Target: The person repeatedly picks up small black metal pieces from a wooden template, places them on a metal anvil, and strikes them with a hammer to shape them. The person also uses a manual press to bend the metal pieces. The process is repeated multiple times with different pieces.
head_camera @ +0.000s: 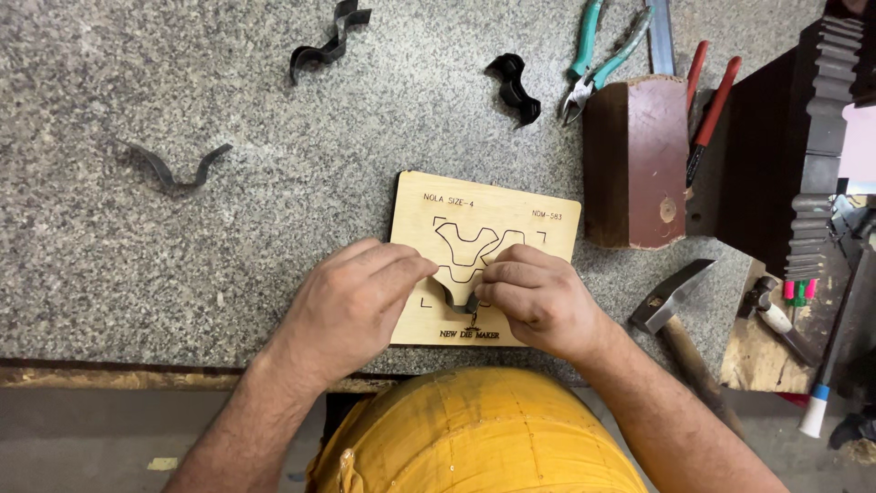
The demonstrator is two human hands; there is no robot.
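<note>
Both hands, left [351, 297] and right [538, 301], pinch a bent strip [459, 302] into the board's [415, 319] slot at about 6 o'clock. Looks like early days: most slots sit empty, and three bent strips [178, 170] wait on the bench [109, 256] around 10 to 12.

No packages, labels, signs or screens anywhere on the granite bench.
</note>
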